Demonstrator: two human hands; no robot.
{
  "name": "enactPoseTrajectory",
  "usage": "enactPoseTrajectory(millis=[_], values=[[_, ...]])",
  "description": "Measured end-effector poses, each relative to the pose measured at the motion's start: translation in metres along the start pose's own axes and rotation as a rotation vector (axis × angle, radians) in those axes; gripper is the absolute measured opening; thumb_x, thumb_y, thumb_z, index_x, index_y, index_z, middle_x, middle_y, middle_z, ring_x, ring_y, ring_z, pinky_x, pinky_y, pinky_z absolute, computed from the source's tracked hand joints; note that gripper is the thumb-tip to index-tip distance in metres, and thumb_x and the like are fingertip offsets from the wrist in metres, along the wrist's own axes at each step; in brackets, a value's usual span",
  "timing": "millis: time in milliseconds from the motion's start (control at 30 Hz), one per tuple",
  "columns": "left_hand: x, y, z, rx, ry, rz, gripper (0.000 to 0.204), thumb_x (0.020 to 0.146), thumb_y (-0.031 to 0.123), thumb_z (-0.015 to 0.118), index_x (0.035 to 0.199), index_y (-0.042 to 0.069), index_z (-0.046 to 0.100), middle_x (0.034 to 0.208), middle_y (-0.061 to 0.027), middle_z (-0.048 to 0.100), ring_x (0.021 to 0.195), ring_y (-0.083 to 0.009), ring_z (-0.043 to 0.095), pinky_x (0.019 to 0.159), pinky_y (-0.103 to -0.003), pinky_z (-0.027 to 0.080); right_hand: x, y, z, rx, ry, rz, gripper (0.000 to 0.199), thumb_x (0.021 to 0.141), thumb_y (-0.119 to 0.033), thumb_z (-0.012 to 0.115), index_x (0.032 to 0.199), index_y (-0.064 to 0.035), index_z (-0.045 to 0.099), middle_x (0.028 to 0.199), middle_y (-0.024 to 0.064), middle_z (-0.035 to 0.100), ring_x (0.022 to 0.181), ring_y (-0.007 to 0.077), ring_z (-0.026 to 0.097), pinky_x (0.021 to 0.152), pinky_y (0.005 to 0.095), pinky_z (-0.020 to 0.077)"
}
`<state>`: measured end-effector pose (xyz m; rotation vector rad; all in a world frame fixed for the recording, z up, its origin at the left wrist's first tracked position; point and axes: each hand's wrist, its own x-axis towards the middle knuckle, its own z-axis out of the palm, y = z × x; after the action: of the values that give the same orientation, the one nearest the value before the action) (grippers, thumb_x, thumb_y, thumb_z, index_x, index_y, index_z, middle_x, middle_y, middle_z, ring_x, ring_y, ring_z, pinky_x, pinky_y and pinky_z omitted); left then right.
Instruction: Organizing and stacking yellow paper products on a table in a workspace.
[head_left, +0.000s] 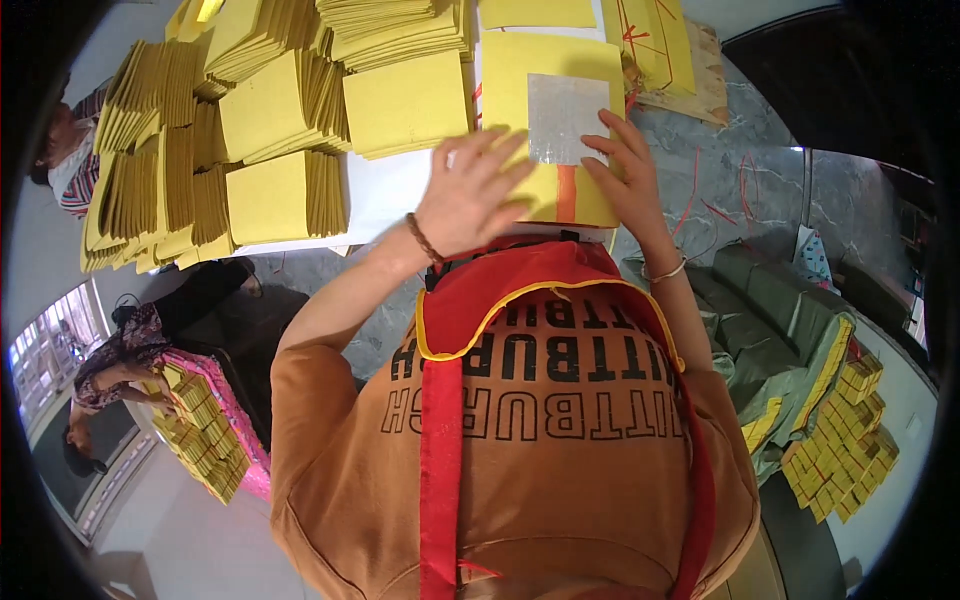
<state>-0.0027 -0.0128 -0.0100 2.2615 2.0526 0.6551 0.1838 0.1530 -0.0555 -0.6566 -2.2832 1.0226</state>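
Observation:
A stack of yellow joss paper lies squared up at the table's near edge. Its top sheet bears a silver foil square and an orange-red strip. Over the stack's left edge, my left hand hovers or rests with its fingers spread; whether it touches the paper I cannot tell. My right hand is at the right edge, its bent fingers apart and their tips by the foil square. Neither hand visibly lifts a sheet.
Fanned bundles of folded yellow paper crowd the table's left half, on white board. A red-tied yellow pack is at the far right. Another person handles yellow bundles at lower left. A dark green sofa stands right.

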Motion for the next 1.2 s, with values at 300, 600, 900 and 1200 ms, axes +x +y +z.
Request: enactPoseTrajectory(millis=[300, 600, 900, 1200], values=[[0.009, 0.001, -0.001, -0.174, -0.144, 0.108, 0.053, 0.073, 0.022, 0.07, 0.122, 0.007, 0.053, 0.119, -0.0113, 0.054, 0.105, -0.0278, 0.05, 0.087, -0.038, 0.04, -0.007, 0.01, -0.001, 0.228, -0.06, 0.138, 0.018, 0.085, -0.018, 0.058, 0.096, -0.0068, 0.067, 0.135, 0.0088, 0.047, 0.128, 0.0253, 0.036, 0.106, 0.0365, 0.0271], [0.012, -0.002, 0.006, -0.515, 0.013, -0.016, 0.012, 0.082, 0.009, 0.063, 0.091, 0.001, 0.065, 0.07, -0.0117, 0.059, 0.063, -0.0252, 0.056, 0.059, -0.034, 0.046, -0.003, 0.003, -0.01, 0.451, -0.063, 0.231, 0.049, 0.098, -0.032, 0.031, 0.084, 0.0004, 0.066, 0.136, 0.0107, 0.044, 0.131, 0.0239, 0.032, 0.107, 0.0332, 0.0233], [0.013, -0.005, 0.011, -0.723, -0.043, -0.337, 0.018, 0.088, 0.015, 0.06, 0.092, -0.002, 0.065, 0.063, -0.0033, 0.056, 0.057, -0.0101, 0.05, 0.053, -0.025, 0.041, -0.005, 0.013, -0.006, 0.418, -0.086, 0.23, 0.051, 0.098, -0.035, 0.029, 0.091, 0.001, 0.064, 0.138, 0.0123, 0.042, 0.129, 0.0225, 0.036, 0.106, 0.0327, 0.0248], [0.015, -0.013, 0.02, -1.001, -0.134, -0.66, 0.015, 0.089, 0.015, 0.059, 0.089, 0.001, 0.065, 0.064, 0.0079, 0.05, 0.056, -0.0002, 0.039, 0.049, -0.019, 0.032, -0.006, 0.017, -0.014, 0.409, -0.16, 0.117, 0.038, 0.087, -0.028, 0.051, 0.117, -0.0044, 0.057, 0.142, 0.008, 0.038, 0.134, 0.0239, 0.027, 0.11, 0.0361, 0.0199]])
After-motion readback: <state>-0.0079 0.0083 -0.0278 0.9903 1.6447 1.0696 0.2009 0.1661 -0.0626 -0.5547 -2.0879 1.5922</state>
